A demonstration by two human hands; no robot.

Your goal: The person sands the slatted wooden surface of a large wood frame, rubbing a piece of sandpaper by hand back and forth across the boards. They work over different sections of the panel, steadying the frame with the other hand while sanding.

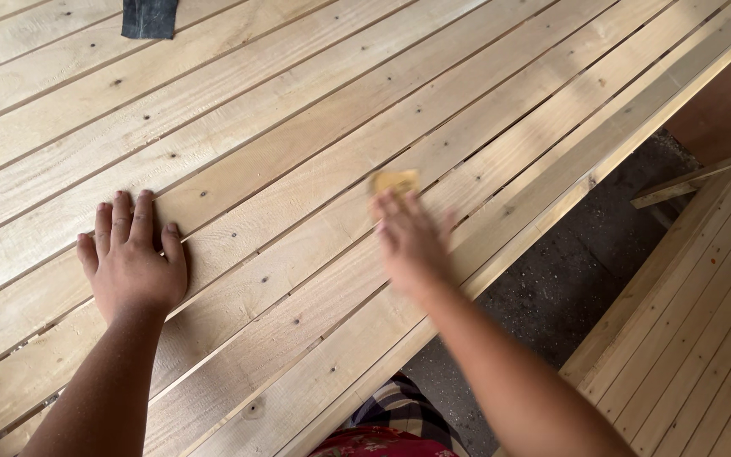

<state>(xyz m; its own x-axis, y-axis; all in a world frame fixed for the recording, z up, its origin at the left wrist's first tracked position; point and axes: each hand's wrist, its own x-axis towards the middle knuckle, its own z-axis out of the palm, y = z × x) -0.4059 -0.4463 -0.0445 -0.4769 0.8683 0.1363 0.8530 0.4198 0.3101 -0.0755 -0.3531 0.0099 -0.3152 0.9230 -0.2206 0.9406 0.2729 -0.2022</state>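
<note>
The left hand (133, 267) is laid flat and empty on the slatted wooden panel (298, 169), while the blurred right hand (408, 241) is pressed on a small tan sandpaper piece (395, 180) near the right edge, judged light, limp and best pinned under the fingertips.
</note>
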